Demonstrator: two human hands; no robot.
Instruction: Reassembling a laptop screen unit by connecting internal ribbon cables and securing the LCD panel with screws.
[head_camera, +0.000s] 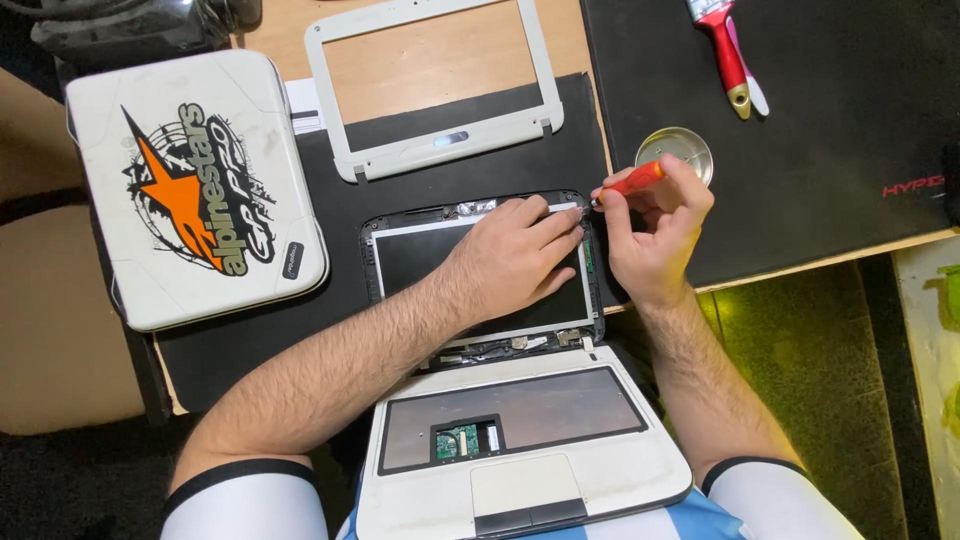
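Left hand (515, 255) lies flat, palm down, fingers together, pressing on the bare screen panel (420, 262) of a small open white laptop (520, 455). Its fingertips reach the panel's top right corner.

Right hand (655, 235) is closed in a pinch grip on a small screwdriver with a red-orange handle (632, 182). The tip points left and down at that same top right corner, just beyond the left fingertips. Can't tell if the tip is seated in a screw; too small.

The panel sits in its black back frame with the front bezel off. Hinge area with loose cables (500, 345) is exposed just below the left wrist. Laptop base is nearest the person, between the forearms; the keyboard is out, and a cutout showing a green circuit board (462, 440) sits under the left forearm.

Above the left hand: the detached white screen bezel (435, 145), lying flat, partly on a black mat (330, 290) and partly on a wooden table (440, 60).

Just above the right hand, almost touching the screwdriver handle: a small round metal dish (690, 150).

Up and right of the right hand, well apart: a red-handled brush (725, 55) on a second black mat (830, 150).

Far left of the left hand: a white laptop lid cover with an orange and black star sticker (190, 185), lying flat.
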